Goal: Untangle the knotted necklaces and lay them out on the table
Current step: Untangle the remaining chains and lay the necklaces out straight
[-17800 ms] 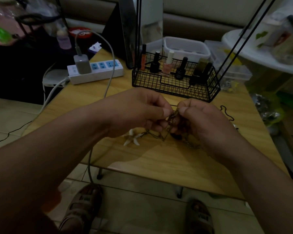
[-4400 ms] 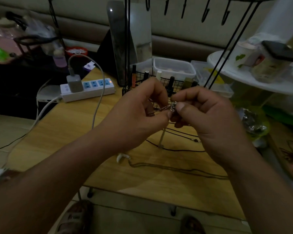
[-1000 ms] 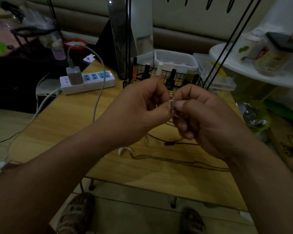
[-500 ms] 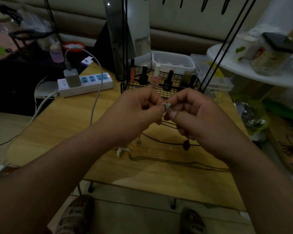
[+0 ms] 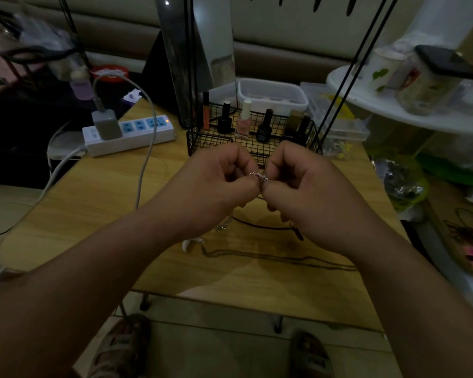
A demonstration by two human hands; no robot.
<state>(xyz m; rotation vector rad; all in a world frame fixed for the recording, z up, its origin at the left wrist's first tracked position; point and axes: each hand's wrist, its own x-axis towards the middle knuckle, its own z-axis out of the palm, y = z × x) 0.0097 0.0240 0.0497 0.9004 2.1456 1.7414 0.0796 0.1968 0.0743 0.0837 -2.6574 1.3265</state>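
My left hand [image 5: 213, 184] and my right hand [image 5: 309, 192] meet above the wooden table [image 5: 115, 192], and both pinch a small silvery knot of chain [image 5: 259, 177] between thumb and fingers. A thin black cord [image 5: 260, 226] hangs from under the hands in a loop down to the table. A long dark chain necklace [image 5: 279, 258] lies stretched out on the table below my hands, with a pale shell pendant [image 5: 192, 243] at its left end. A small silver charm [image 5: 222, 227] dangles beneath my left hand.
A black wire basket [image 5: 202, 140] with nail polish bottles stands just behind my hands. A white power strip [image 5: 129, 135] with a charger and cable lies at the back left. A mirror [image 5: 191, 50] and plastic boxes stand behind. Clutter sits to the right.
Over the last second my hands have sunk a little toward the table and closed tighter round the knot. The dark pendant seen below my right hand is now mostly hidden.
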